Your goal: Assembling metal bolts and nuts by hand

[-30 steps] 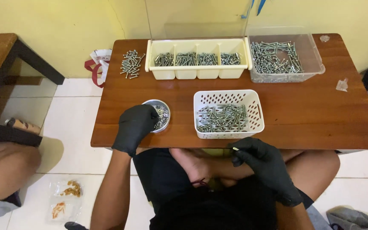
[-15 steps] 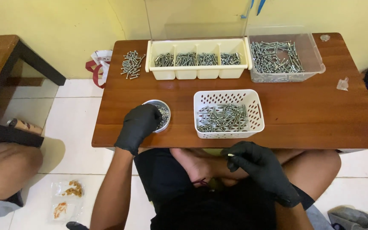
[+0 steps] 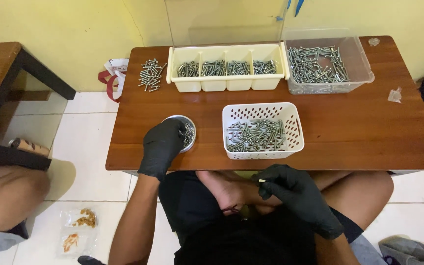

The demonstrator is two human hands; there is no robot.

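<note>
My left hand (image 3: 162, 146), in a black glove, rests over a small round metal bowl (image 3: 189, 132) of tiny nuts near the table's front edge, fingers curled into it. My right hand (image 3: 293, 193), also gloved, is below the table edge above my lap, pinching a small screw (image 3: 261, 180) between thumb and fingertips. A white perforated basket (image 3: 262, 131) holding several silver screws stands just right of the bowl.
A cream tray (image 3: 226, 66) with several compartments of screws sits at the back, a clear plastic tub (image 3: 327, 64) of screws to its right, a loose pile of screws (image 3: 150, 74) to its left. The wooden table (image 3: 359, 127) has a second person's knee (image 3: 6, 196) at its left.
My right hand has shifted slightly left and up under the table edge, holding the small screw. My left hand stays on the bowl.
</note>
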